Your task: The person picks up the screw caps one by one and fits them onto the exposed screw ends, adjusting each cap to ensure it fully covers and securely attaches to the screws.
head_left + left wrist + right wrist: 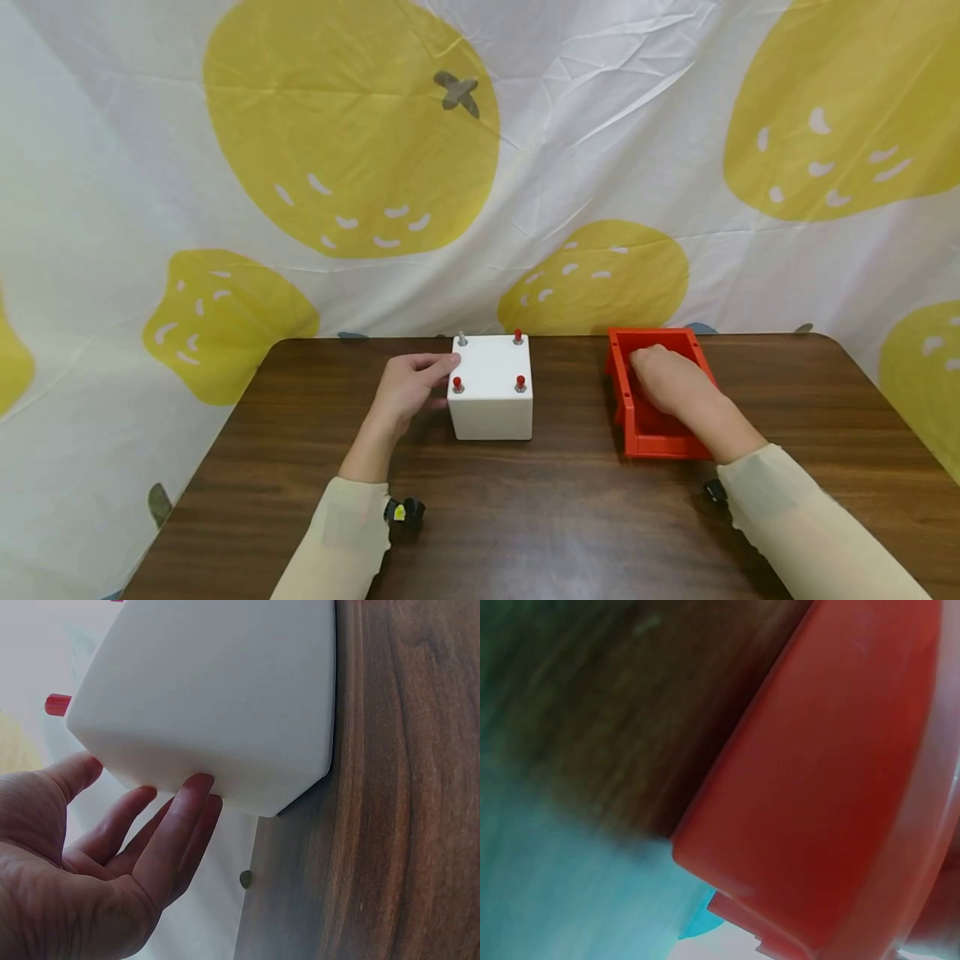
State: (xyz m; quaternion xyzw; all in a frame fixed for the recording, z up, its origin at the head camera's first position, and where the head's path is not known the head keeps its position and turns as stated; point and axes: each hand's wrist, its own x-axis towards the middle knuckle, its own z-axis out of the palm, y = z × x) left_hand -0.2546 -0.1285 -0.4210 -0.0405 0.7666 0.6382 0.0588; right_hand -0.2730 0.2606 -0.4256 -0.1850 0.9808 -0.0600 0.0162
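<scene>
A white box (491, 367) stands upright on the table. Red-capped posts rise at three of its top corners, one a red cap (521, 382) at front right. At the back left corner, a bare metal post (462, 340) shows. My left hand (408, 383) rests against the box's left side; in the left wrist view its fingertips (196, 782) touch that face and the thumb is by the top edge. My right hand (667, 379) reaches down into a red bin (667, 448). Its fingertips are hidden, and whatever they may hold cannot be seen.
The brown wooden table (540, 517) extends around the box and bin. Behind its far edge hangs a white cloth (420, 292) printed with yellow fruit. A wrist camera (405, 512) sits at the left sleeve, and the bin wall (802, 787) fills much of the right wrist view.
</scene>
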